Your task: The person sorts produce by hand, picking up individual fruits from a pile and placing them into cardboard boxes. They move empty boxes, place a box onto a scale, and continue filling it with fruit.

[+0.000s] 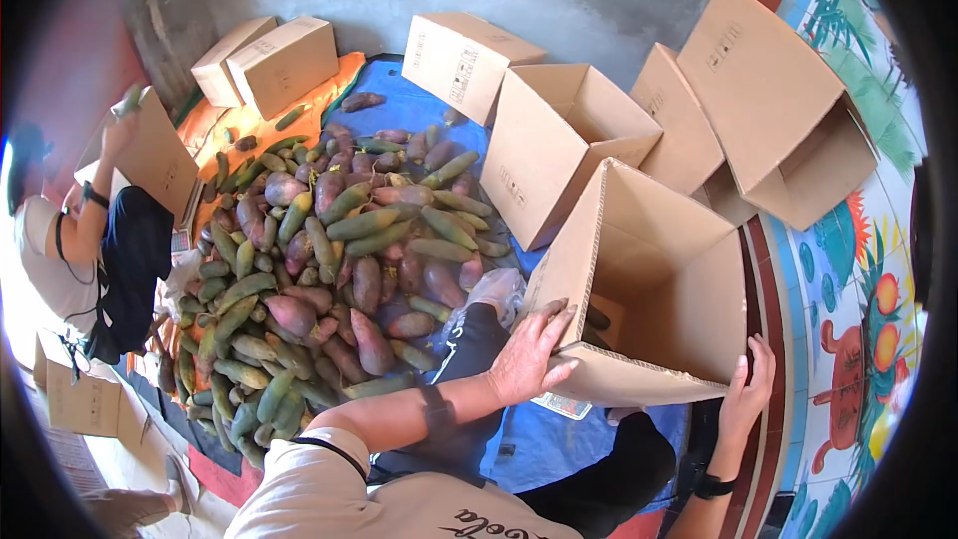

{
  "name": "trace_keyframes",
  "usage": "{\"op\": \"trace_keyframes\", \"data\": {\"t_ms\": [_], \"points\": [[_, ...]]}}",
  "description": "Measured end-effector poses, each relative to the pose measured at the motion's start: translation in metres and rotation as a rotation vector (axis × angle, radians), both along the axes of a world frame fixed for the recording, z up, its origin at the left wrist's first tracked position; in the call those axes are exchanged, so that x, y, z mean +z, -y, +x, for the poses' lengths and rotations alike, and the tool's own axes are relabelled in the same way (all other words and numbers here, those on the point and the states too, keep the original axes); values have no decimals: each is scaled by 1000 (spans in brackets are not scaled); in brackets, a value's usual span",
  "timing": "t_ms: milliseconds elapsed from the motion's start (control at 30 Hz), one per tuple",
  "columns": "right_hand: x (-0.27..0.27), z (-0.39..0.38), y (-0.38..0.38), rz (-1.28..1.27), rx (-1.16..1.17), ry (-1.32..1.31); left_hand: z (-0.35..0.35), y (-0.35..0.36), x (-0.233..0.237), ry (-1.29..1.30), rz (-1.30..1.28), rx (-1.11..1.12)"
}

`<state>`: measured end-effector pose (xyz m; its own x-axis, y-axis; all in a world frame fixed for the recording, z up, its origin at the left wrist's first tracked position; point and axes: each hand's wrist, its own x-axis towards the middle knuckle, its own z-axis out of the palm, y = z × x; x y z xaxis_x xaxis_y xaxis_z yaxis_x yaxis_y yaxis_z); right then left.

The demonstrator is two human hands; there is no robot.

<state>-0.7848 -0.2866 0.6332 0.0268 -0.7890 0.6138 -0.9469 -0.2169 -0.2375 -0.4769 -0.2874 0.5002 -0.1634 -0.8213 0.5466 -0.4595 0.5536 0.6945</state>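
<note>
A tall open cardboard box [659, 269] stands tilted in front of me, its mouth facing me. My left hand [534, 349] grips its near left edge, thumb apart from the fingers. Curled against the box's right side is my right hand [748, 389], fingers at the edge. Inside, a dark green vegetable [598, 317] shows partly behind the left wall; whether more lie there is hidden. Left of the box spreads a big heap of long green and purple-red radishes [371, 342].
The heap lies on a blue tarp [539, 449] and an orange sheet [215, 122]. More cardboard boxes [569, 140] stand behind and to the right. At the left, another person [75, 250] holds a green vegetable [127, 101] above a box [155, 155]. A painted wall [848, 289] borders the right.
</note>
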Motion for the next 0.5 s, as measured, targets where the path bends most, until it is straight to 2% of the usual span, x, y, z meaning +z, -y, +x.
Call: {"op": "trace_keyframes", "data": {"t_ms": [133, 333, 467, 500], "points": [[-34, -18, -20, -40, -145, 30, -6, -2, -2, 16, 34, 51], [-90, -44, -47, 52, -143, 284, 2, -9, -2, 72, 17, 86], [-131, -65, -64, 181, -154, 380, 11, -20, 13, 76, -56, 98], [-140, -70, -67, 280, -141, 494, 11, -22, 16, 63, -68, 106]]}}
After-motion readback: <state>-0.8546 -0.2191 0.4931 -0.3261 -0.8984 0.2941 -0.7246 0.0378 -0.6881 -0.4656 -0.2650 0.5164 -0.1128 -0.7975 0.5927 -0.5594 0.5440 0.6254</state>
